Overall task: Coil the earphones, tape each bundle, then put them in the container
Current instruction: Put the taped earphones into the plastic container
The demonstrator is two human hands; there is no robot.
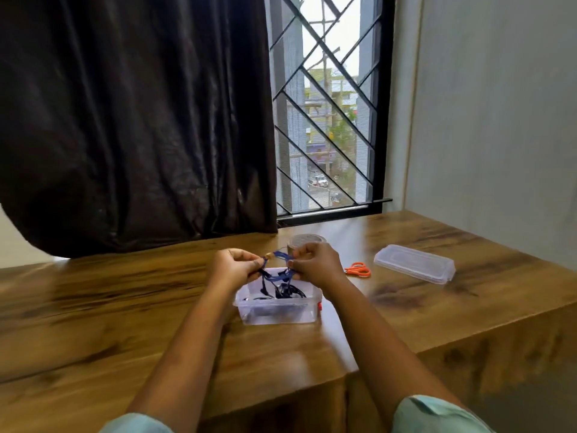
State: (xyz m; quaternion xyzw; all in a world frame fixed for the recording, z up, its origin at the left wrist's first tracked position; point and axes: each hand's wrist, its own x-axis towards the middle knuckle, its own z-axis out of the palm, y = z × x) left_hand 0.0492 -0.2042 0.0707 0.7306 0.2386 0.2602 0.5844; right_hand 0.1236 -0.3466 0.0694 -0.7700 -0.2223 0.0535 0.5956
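**Earphones [278, 270] held over the container, one blue set**

The left hand [232, 267] and right hand [315, 264] each pinch the blue cord. It runs side to side, along the desk's [125, 307] far edge, with loose ends hanging into one clear container [278, 314] mid-desk. Dark cords lie inside, too tangled to count. One tape roll [304, 240] stands behind the hands. One pair of orange scissors [358, 269] and one lid [413, 267] lie toward the right edge.

we see a dark brown pleated fabric curtain [134, 120] hanging behind the far edge of the brown wood-grain table [93, 307]. a black diagonal metal window grille [327, 120] stands beside it, with a pale grey wall [499, 120] at the far right corner. small orange-handled scissors [358, 269] lie right of the table's middle.
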